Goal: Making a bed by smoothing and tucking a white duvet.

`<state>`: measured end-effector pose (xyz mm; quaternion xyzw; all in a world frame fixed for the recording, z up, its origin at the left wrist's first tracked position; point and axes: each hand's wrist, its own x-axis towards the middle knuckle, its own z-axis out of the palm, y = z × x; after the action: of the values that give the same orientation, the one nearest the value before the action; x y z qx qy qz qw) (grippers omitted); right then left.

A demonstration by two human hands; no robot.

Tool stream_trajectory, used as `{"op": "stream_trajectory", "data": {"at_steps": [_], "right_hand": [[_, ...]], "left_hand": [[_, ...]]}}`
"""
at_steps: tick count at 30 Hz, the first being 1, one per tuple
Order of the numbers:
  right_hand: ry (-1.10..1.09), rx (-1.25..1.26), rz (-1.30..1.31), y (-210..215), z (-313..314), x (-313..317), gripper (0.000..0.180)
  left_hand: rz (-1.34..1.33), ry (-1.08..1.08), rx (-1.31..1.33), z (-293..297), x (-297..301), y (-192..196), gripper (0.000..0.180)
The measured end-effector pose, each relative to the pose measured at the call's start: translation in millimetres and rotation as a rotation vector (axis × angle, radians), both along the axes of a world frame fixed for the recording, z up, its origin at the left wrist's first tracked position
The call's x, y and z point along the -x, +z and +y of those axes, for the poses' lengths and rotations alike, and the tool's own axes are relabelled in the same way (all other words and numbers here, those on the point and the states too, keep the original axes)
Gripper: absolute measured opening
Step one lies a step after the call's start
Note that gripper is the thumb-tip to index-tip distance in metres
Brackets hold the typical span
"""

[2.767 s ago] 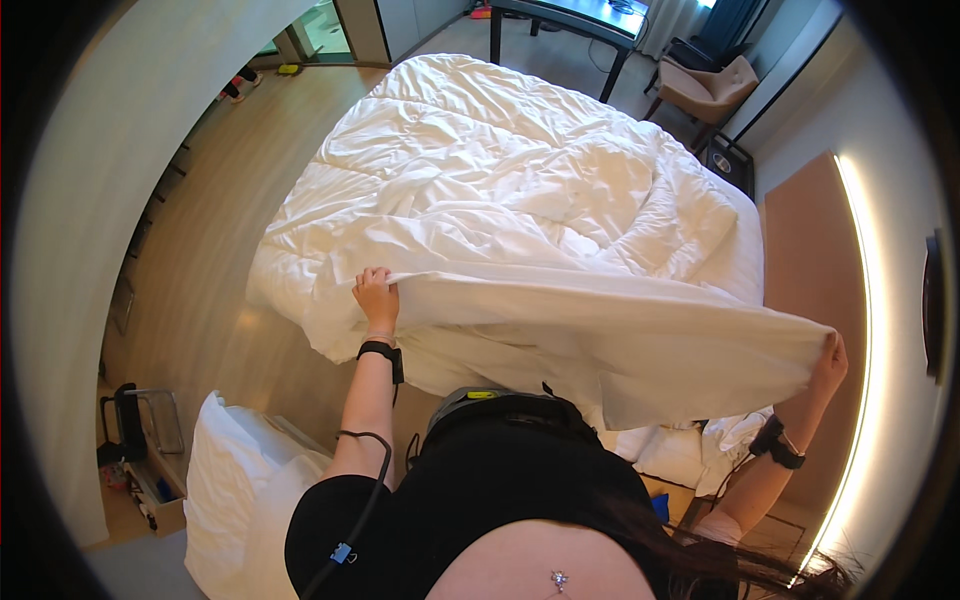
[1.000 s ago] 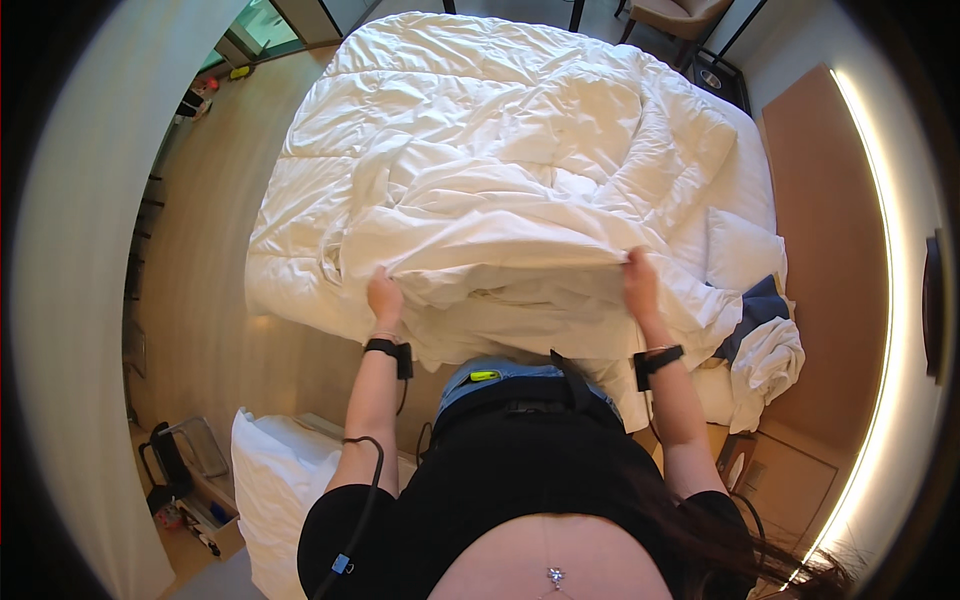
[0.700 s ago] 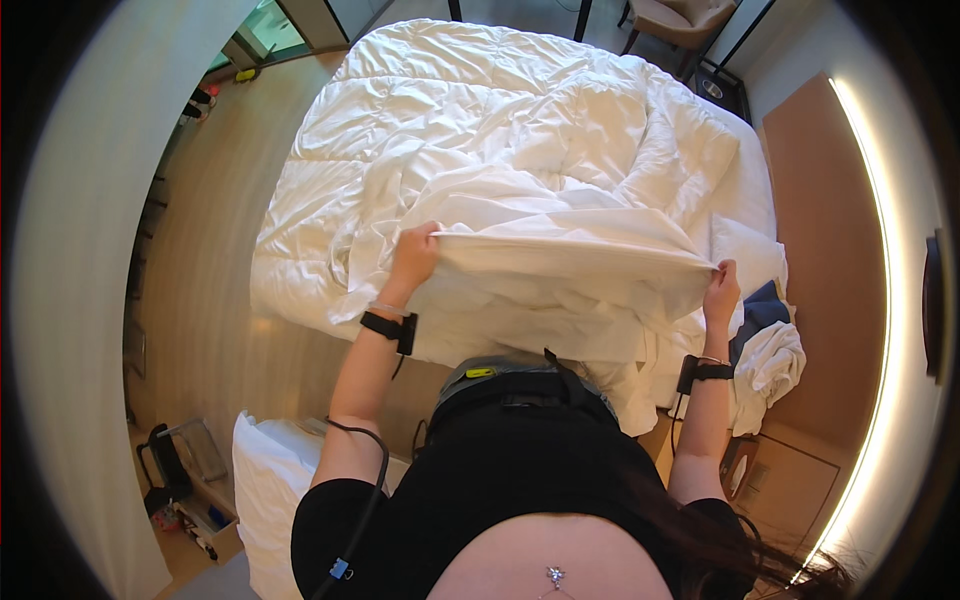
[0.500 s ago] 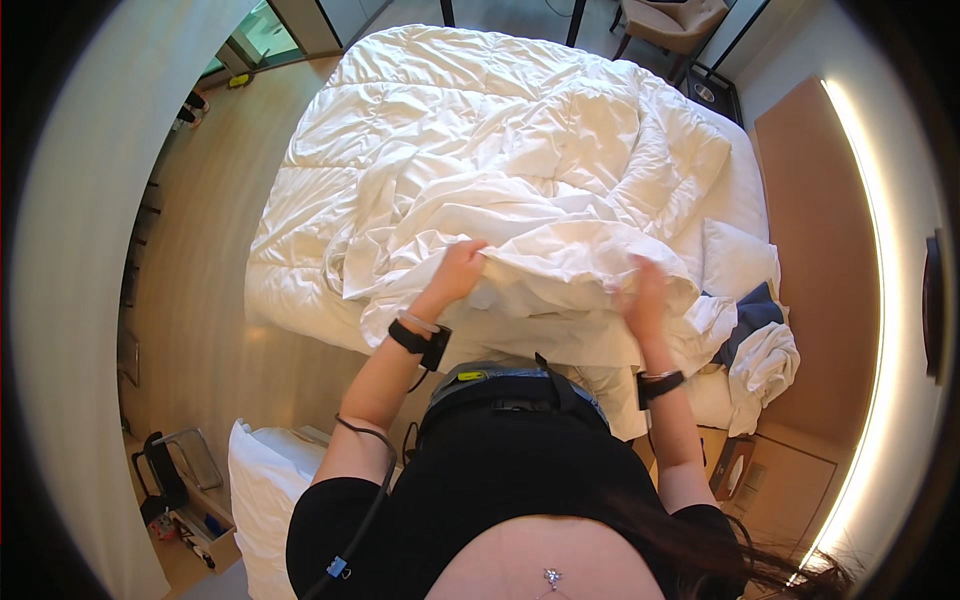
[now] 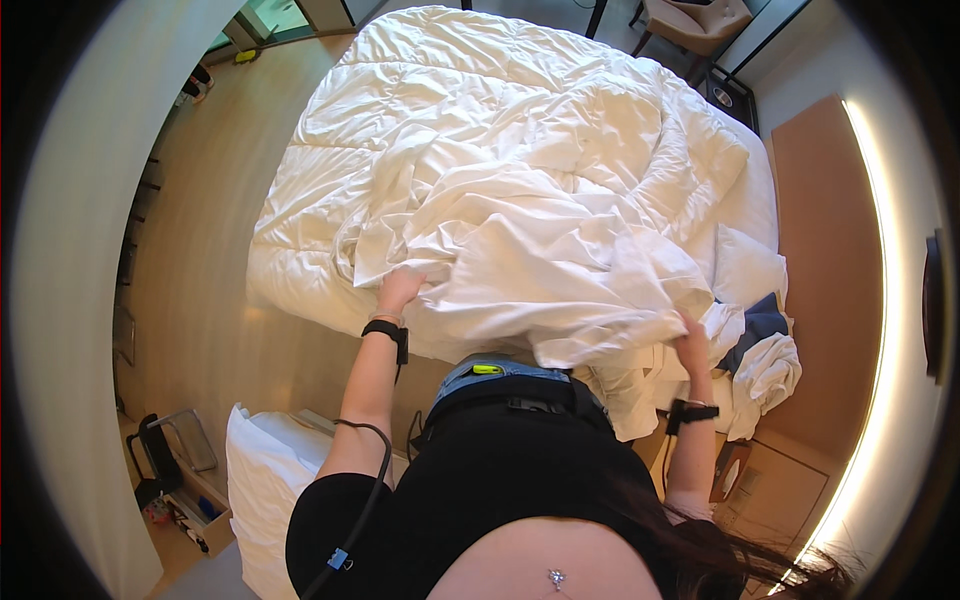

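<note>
A thin white sheet (image 5: 560,270) lies rumpled over the near half of a puffy quilted white duvet (image 5: 440,100) on the bed. Whether it is a flat sheet or a duvet cover, I cannot tell. My left hand (image 5: 402,288) is closed on its edge at the near left of the bed. Farther right, my right hand (image 5: 690,342) grips the same cloth near its right end. Between both hands the cloth hangs loosely toward my waist, its lower edge falling in folds.
At the bed's right end are a white pillow (image 5: 748,266), a dark blue cloth (image 5: 757,328) and a crumpled white cloth (image 5: 767,372). White bedding (image 5: 262,490) lies behind me at left. An armchair (image 5: 695,22) stands beyond the bed, and a folded metal-framed chair (image 5: 188,440) at lower left.
My left hand has moved left and slightly nearer. My right hand, blurred before, has come right and toward me, and the sheet is now spread wider and pulled nearer my waist.
</note>
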<state>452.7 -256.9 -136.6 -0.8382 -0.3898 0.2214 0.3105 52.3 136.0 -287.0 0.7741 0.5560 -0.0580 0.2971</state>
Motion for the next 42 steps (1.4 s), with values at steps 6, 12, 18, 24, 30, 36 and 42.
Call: {"op": "stream_trajectory", "data": {"at_steps": [6,12,18,24,30,36,42], "right_hand": [[-0.252,0.068,-0.027,-28.5,-96.9,-28.4,0.027],[-0.459,-0.021,-0.133,-83.1,-114.8,-61.7,0.024],[-0.972,-0.24,0.091,-76.6,-159.2,-136.5,0.024],[-0.816,0.318,-0.476,-88.2,-79.0,-121.0,0.032],[-0.307,0.141,-0.895,-81.1,1.2,-25.1,0.049],[-0.335,0.251,-0.603,-90.3,30.1,30.6,0.064],[-1.093,0.391,-0.452,-118.2,-38.5,25.3,0.079]], "left_hand": [[-0.378,0.832,0.354,-14.9,-12.0,-108.1,0.071],[-1.124,0.93,0.532,32.0,-26.9,-90.3,0.04],[-1.365,0.89,0.572,105.4,-59.4,26.4,0.039],[-1.021,0.35,0.503,61.7,-103.0,35.8,0.065],[-0.559,0.224,0.547,-14.4,-135.9,-35.4,0.081],[-0.325,0.085,0.133,-17.9,-110.8,-85.9,0.054],[-0.599,-0.291,0.937,-58.0,-111.6,12.3,0.032]]}}
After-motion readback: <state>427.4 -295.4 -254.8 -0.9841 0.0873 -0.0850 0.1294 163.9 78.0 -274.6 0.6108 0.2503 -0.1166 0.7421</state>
